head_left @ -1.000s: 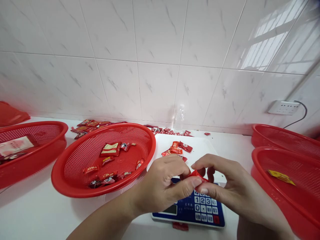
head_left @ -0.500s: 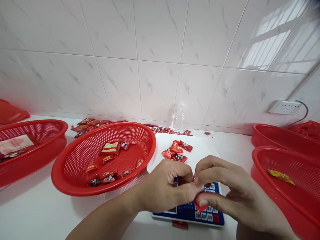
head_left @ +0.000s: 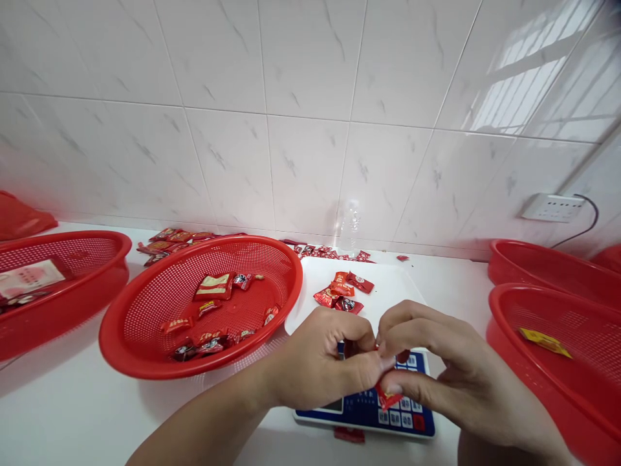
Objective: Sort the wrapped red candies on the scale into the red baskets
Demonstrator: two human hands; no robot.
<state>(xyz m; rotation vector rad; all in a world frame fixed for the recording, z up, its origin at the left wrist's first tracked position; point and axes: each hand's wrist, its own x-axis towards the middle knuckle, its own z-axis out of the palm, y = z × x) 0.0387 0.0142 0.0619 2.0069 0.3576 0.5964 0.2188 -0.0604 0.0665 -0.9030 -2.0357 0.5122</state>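
Both of my hands meet over a digital scale (head_left: 359,417) with a blue keypad. Between them is a small red candy wrapper (head_left: 388,396), partly hidden by the fingers. My left hand (head_left: 334,362) pinches one side of it with thumb and forefinger. My right hand (head_left: 431,369) grips the other side, its thumb lying on the red wrapping. Behind the hands, several red wrapped candies (head_left: 344,291) lie on the scale's white pan (head_left: 303,298). Another red packet (head_left: 349,435) sticks out at the scale's front edge.
Left of the scale stands a red mesh basket (head_left: 114,336) with several packets inside; another basket (head_left: 97,298) is beyond it. On the right, a red basket (head_left: 509,298) holds a yellow packet (head_left: 546,342). A clear bottle (head_left: 349,226) and rows of red packets (head_left: 169,243) are along the tiled wall.
Hardly anything differs. Both hands keep their pinch on the red candy wrapper, which has shifted very slightly.
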